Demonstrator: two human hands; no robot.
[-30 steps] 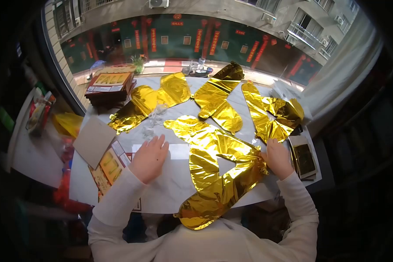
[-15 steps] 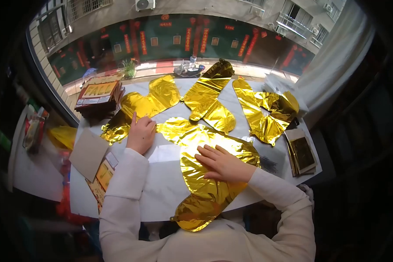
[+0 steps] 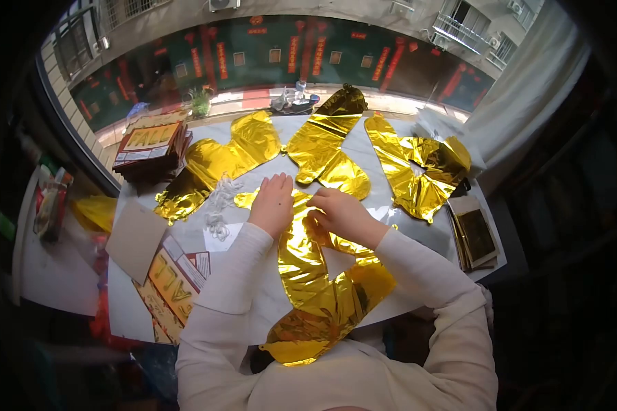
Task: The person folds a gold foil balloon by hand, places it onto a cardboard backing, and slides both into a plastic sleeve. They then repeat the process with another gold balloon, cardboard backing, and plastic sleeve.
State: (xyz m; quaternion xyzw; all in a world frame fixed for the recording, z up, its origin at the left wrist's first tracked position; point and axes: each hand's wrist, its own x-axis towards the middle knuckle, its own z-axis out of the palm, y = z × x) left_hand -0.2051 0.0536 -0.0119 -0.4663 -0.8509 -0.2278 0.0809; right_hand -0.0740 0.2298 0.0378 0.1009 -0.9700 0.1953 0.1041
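Flat gold-foil letter balloon [image 3: 299, 268], long axis near-to-far; far end under left hand [image 3: 274, 203], right hand [image 3: 337, 214]; we can't tell if either grip's closed.

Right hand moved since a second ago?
Yes, leftward. It was right beside the stack of flat packets at the table's right edge; now the right hand is well left of that stack, close to the left hand.
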